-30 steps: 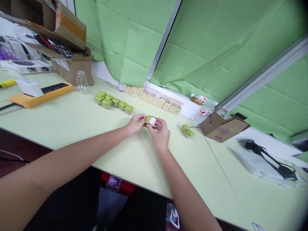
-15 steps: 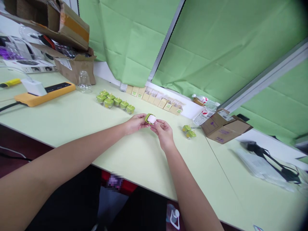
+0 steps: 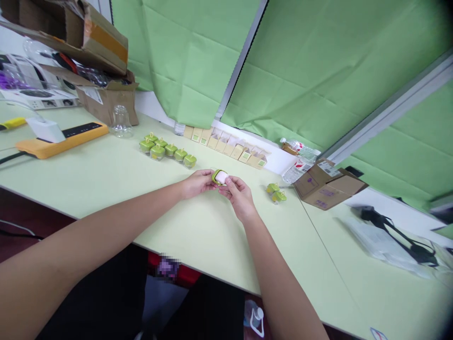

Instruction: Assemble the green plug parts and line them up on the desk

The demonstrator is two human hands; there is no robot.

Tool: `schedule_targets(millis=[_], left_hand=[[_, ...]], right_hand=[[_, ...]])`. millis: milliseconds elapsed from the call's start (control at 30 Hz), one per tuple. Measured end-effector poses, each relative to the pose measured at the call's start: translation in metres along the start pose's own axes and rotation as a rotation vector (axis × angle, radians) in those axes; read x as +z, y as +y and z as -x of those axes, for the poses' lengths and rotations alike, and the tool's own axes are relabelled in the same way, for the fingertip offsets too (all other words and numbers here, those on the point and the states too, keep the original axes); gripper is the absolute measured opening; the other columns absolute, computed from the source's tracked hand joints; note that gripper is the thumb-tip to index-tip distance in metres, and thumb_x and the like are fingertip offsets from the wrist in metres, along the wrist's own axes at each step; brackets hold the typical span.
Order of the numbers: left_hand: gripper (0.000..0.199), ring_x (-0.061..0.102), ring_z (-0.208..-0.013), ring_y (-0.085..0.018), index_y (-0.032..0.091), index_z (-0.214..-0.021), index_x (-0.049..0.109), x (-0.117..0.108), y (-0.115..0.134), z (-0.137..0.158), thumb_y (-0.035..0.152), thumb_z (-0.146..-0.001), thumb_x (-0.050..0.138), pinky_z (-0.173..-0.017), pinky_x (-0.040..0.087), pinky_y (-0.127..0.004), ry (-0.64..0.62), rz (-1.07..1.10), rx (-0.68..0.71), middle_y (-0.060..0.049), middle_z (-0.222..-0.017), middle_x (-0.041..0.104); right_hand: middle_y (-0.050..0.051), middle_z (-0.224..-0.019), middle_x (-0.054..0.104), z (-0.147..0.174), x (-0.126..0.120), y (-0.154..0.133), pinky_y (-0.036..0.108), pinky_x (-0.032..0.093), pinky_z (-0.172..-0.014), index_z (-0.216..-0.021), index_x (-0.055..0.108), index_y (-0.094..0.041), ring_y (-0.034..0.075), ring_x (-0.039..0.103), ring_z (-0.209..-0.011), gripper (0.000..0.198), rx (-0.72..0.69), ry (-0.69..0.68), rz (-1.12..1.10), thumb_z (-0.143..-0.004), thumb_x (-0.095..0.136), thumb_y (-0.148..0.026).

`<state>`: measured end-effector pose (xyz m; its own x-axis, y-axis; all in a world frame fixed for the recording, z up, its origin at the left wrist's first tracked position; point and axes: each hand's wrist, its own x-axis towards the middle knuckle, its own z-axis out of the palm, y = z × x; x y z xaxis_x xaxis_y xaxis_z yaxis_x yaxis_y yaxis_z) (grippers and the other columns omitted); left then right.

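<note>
Over the middle of the table, my left hand (image 3: 197,183) is closed on a small green lid-like cap (image 3: 214,176). A pale pinkish-white rounded block (image 3: 222,177) sits in the opening of this cap. My right hand (image 3: 239,195) pinches the block's right edge between thumb and fingers; its lower fingers come close to the cap. Left of my hands stand several small clear containers with green lids (image 3: 170,150) in a cluster. A smaller group of green-lidded containers (image 3: 276,192) stands to the right.
Small cardboard boxes (image 3: 226,144) line the wall. At left are an orange power strip (image 3: 72,136), a clear glass jar (image 3: 121,123) and cardboard cartons (image 3: 108,101). At right are plastic bottles (image 3: 296,171), an open carton (image 3: 327,189) and a black strap (image 3: 399,233).
The right fingers have shifted slightly left, closer against the pale block. Both hands stay over the same part of the table, and the view has moved a little.
</note>
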<state>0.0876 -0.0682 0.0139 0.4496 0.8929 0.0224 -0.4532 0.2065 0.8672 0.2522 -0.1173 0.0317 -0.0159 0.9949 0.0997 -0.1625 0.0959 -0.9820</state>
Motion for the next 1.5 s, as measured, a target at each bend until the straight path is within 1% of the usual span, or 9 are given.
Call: schedule_targets(millis=[133,267,433,567,700,833,1067,1300,1500], left_hand=[[0.025,0.06,-0.066,-0.009,0.011,-0.091,0.066,0.0,0.005,0.002,0.024,-0.075,0.079,-0.074,0.049,-0.027,0.01,-0.046,0.024,-0.002,-0.08,0.066],[0.019,0.057,-0.061,-0.009,0.012,-0.081,0.064,0.001,0.0,0.001,0.03,-0.083,0.068,-0.066,0.047,-0.025,0.034,-0.319,0.105,0.0,-0.069,0.062],[0.023,0.06,-0.06,-0.013,0.014,-0.078,0.062,0.004,-0.014,0.0,0.036,-0.087,0.06,-0.061,0.048,-0.025,-0.055,-0.618,0.21,-0.001,-0.065,0.063],[0.025,0.064,-0.074,-0.017,0.016,-0.086,0.065,0.0,-0.011,-0.001,0.038,-0.09,0.055,-0.073,0.053,-0.031,0.007,-0.852,0.371,-0.005,-0.081,0.069],[0.026,0.055,-0.116,-0.025,0.018,-0.108,0.065,-0.015,-0.002,-0.009,0.034,-0.089,0.056,-0.104,0.044,-0.042,0.184,-1.239,0.669,-0.011,-0.123,0.061],[0.021,0.039,-0.136,-0.032,0.017,-0.102,0.066,-0.025,-0.004,-0.015,0.028,-0.086,0.058,-0.112,0.036,-0.049,0.102,-1.472,0.602,-0.014,-0.145,0.045],[0.01,0.062,-0.106,-0.024,0.019,-0.087,0.06,-0.013,-0.009,-0.002,0.027,-0.081,0.062,-0.095,0.048,-0.038,-0.177,-1.275,0.487,-0.01,-0.12,0.062],[0.066,0.063,-0.091,-0.021,0.021,-0.123,0.049,-0.003,-0.011,0.006,0.033,-0.065,0.08,-0.079,0.049,-0.031,-0.149,-1.01,0.373,-0.006,-0.102,0.066],[0.052,0.055,-0.073,-0.015,0.017,-0.107,0.06,-0.004,-0.012,0.004,0.035,-0.064,0.081,-0.065,0.043,-0.027,-0.162,-0.998,0.355,-0.001,-0.085,0.062]], right_hand=[[0.002,-0.091,0.071,-0.003,-0.005,0.002,0.033,0.06,-0.071,-0.091,0.068,-0.021,0.016,0.07,-0.073,0.038,0.045,0.038,0.09,-0.066,0.083,-0.045],[0.003,-0.093,0.071,-0.004,-0.012,-0.001,0.036,0.06,-0.069,-0.093,0.068,-0.023,0.02,0.07,-0.078,0.032,0.089,0.055,0.079,-0.07,0.077,-0.042],[0.003,-0.097,0.071,0.001,-0.012,-0.006,0.038,0.061,-0.074,-0.097,0.068,-0.024,0.02,0.069,-0.081,0.039,0.171,-0.093,0.162,-0.067,0.081,-0.045],[0.001,-0.089,0.07,0.001,-0.01,-0.004,0.039,0.059,-0.086,-0.09,0.067,-0.022,0.017,0.068,-0.081,0.039,0.172,-0.089,0.127,-0.061,0.087,-0.039],[0.0,-0.081,0.067,-0.006,-0.015,-0.002,0.041,0.058,-0.093,-0.078,0.063,-0.021,0.016,0.068,-0.08,0.025,0.185,0.075,-0.023,-0.067,0.083,-0.033],[0.001,-0.084,0.068,-0.011,-0.021,-0.001,0.042,0.058,-0.091,-0.068,0.059,-0.021,0.018,0.069,-0.08,0.022,0.177,0.173,-0.1,-0.062,0.08,-0.025],[0.001,-0.089,0.07,-0.01,-0.023,-0.002,0.035,0.055,-0.083,-0.079,0.067,-0.023,0.018,0.066,-0.087,0.024,-0.047,0.264,0.094,-0.065,0.081,-0.037],[0.007,-0.105,0.072,-0.009,-0.014,0.002,0.039,0.054,-0.09,-0.086,0.072,-0.021,0.021,0.067,-0.095,0.026,-0.281,0.095,0.327,-0.072,0.078,-0.043],[0.008,-0.11,0.072,-0.008,-0.013,0.008,0.038,0.055,-0.09,-0.087,0.071,-0.021,0.022,0.068,-0.099,0.027,-0.275,0.023,0.413,-0.074,0.075,-0.044]])
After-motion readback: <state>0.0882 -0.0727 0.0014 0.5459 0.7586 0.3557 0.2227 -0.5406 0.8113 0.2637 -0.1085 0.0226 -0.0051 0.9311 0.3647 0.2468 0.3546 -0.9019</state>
